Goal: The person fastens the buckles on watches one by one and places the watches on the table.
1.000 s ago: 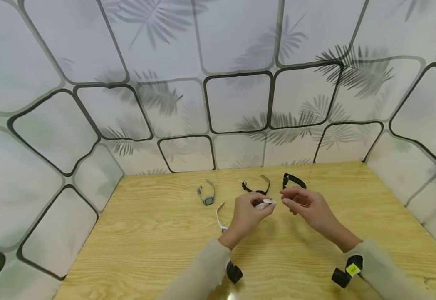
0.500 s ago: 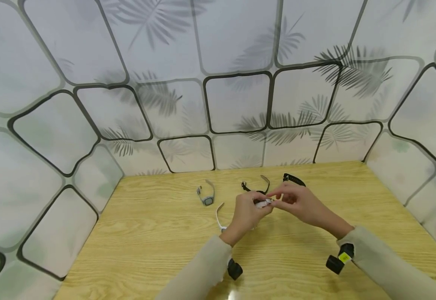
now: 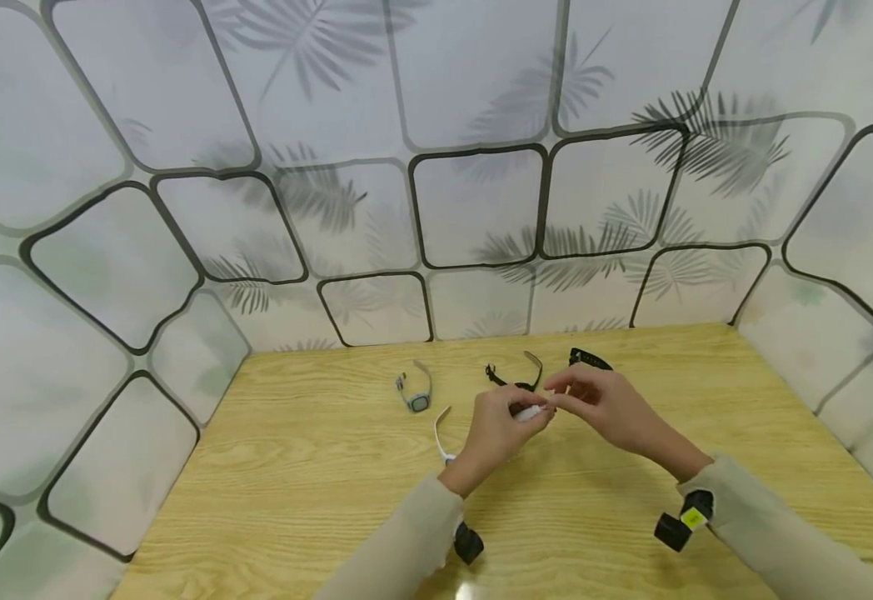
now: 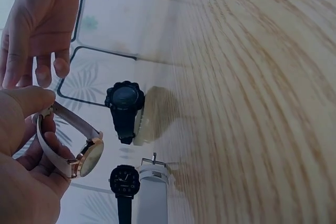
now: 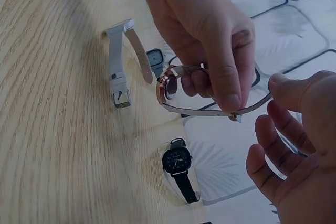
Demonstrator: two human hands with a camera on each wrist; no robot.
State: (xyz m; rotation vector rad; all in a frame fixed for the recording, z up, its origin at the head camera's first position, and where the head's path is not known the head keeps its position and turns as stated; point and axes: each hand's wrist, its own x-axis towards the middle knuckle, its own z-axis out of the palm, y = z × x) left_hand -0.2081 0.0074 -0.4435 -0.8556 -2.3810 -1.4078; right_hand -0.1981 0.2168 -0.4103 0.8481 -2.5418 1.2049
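Observation:
My left hand (image 3: 498,429) holds a wristwatch with a rose-gold case (image 4: 90,157) and a pale strap, the case hanging below the fingers. In the right wrist view, the left thumb and fingers grip the strap (image 5: 197,112) by its buckle, and the strap is bent into a loop. At the strap's free end, my right hand (image 3: 594,404) pinches the tip between thumb and forefinger (image 5: 277,109). The right hand's other fingers are loosely bent. In the head view the hands hide most of this watch.
On the wooden table (image 3: 294,475) lie a grey watch (image 3: 419,402), a white-strapped watch (image 5: 116,61), a black watch with a slim strap (image 5: 177,160) and a chunky black watch (image 4: 125,98). A patterned cloth wall (image 3: 481,208) stands behind and along the sides.
My right hand has come leftward from apart to the watch strap and now pinches its end. The left hand keeps holding the watch in nearly the same place.

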